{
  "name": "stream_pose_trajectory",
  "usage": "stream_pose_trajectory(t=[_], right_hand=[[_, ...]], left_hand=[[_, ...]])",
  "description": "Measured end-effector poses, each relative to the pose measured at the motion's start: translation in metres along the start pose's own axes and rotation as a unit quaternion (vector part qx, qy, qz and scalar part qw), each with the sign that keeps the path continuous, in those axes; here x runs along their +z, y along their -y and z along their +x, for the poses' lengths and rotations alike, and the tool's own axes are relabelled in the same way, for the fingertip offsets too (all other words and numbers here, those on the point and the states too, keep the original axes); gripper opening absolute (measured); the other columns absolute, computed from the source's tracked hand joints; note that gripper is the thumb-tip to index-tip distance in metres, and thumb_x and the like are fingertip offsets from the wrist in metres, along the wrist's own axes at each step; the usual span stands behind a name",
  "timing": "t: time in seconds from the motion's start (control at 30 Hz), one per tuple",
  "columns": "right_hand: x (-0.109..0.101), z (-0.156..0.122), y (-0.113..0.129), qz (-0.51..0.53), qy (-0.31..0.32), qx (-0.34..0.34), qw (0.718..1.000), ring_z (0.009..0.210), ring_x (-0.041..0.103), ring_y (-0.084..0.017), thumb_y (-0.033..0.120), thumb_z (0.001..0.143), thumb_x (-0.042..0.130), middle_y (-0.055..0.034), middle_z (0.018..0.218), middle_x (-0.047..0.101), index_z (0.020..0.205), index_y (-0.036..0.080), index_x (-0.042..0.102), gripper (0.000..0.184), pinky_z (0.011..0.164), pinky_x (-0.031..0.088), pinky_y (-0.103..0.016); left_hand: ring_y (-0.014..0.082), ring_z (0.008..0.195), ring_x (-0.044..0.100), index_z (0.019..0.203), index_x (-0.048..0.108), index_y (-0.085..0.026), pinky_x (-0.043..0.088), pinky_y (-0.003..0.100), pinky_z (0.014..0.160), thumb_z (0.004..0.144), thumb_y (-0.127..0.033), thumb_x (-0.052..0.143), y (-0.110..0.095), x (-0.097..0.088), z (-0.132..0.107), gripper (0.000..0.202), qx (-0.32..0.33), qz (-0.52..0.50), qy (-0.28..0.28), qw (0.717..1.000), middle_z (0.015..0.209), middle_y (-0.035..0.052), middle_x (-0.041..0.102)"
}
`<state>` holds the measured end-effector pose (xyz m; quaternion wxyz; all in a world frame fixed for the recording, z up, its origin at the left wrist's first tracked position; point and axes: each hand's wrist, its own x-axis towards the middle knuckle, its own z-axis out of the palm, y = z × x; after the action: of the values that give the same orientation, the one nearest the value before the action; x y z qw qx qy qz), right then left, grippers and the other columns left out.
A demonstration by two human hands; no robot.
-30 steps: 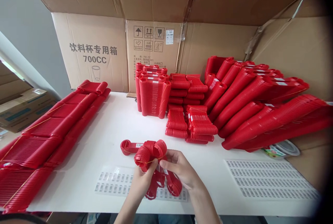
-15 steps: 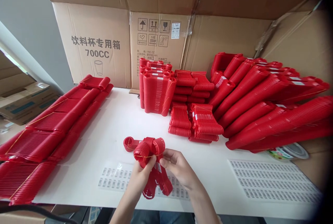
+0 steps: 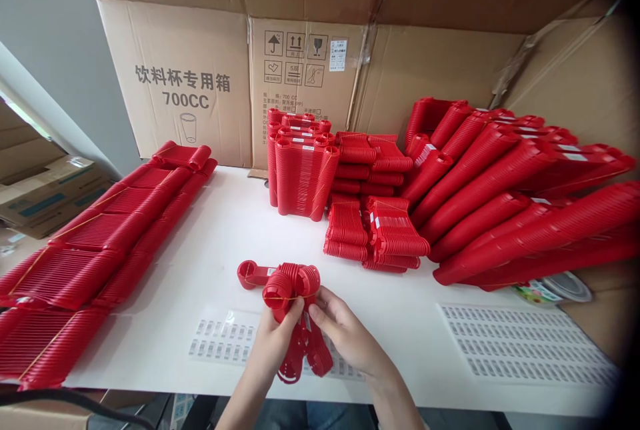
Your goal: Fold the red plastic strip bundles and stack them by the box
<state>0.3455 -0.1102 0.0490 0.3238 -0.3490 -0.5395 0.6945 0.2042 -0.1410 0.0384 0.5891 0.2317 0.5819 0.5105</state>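
Note:
Both my hands hold a small bundle of stacked red plastic cup carriers just above the white table, near its front edge. My left hand grips the bundle from the left and below, fingers closed round it. My right hand pinches it from the right, thumb and fingers pressed on the stack. A thin rubber band runs round the bundle. One single red carrier lies flat on the table just behind the bundle.
A sheet of barcode stickers lies under my hands, a larger one at the right. Long banded rows of red carriers lie left, more stacks right and upright stacks at the back. Cardboard boxes wall the rear.
The bundle has stayed in both hands and shifted slightly. My fingers have adjusted their hold on it. The camera view tipped a little between the earliest frame and now.

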Motion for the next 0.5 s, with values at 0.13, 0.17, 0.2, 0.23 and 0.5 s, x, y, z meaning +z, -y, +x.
stream_pose_trajectory(t=[0.13,0.17,0.2,0.23,0.5], right_hand=[[0.000,-0.001,0.002,0.012,-0.001,0.009,1.000,0.120,0.056,-0.021,0.051,0.096,0.052,-0.0081,0.125,0.061,0.128,0.024,0.058,0.042,0.107,0.043,-0.038],[0.000,-0.001,0.004,0.020,0.001,0.013,1.000,0.118,0.057,-0.021,0.052,0.096,0.052,-0.0081,0.124,0.061,0.127,0.024,0.058,0.042,0.105,0.044,-0.038],[0.000,0.000,0.005,0.028,0.006,0.014,0.999,0.114,0.058,-0.021,0.051,0.095,0.054,-0.0082,0.122,0.062,0.126,0.024,0.059,0.042,0.103,0.046,-0.038],[0.000,0.001,0.006,0.038,0.014,0.014,0.999,0.111,0.059,-0.021,0.051,0.094,0.056,-0.0081,0.120,0.063,0.124,0.023,0.059,0.042,0.101,0.047,-0.037],[-0.005,0.011,0.002,0.085,-0.017,0.047,0.995,0.091,0.066,-0.020,0.047,0.072,0.082,-0.0080,0.095,0.071,0.100,0.015,0.069,0.044,0.089,0.052,-0.037]], left_hand=[[0.0213,0.079,0.064,0.096,0.066,-0.016,0.049,0.029,0.069,0.065,-0.062,0.076,-0.001,-0.001,0.002,0.056,0.009,0.010,0.000,1.000,0.084,0.0052,0.069],[0.0207,0.078,0.063,0.095,0.065,-0.016,0.049,0.029,0.068,0.065,-0.062,0.076,-0.002,-0.002,0.003,0.055,0.012,0.015,0.000,1.000,0.082,0.0047,0.068],[0.0201,0.076,0.062,0.093,0.065,-0.016,0.048,0.029,0.067,0.065,-0.062,0.076,-0.002,-0.003,0.003,0.055,0.014,0.019,0.000,1.000,0.080,0.0042,0.067],[0.0193,0.073,0.061,0.091,0.065,-0.016,0.048,0.028,0.066,0.065,-0.063,0.076,-0.002,-0.003,0.004,0.055,0.015,0.020,0.004,1.000,0.078,0.0037,0.066],[0.0175,0.066,0.056,0.077,0.061,-0.017,0.045,0.027,0.062,0.062,-0.061,0.078,-0.007,0.000,0.006,0.049,0.022,0.030,-0.003,0.999,0.069,0.0016,0.062]])
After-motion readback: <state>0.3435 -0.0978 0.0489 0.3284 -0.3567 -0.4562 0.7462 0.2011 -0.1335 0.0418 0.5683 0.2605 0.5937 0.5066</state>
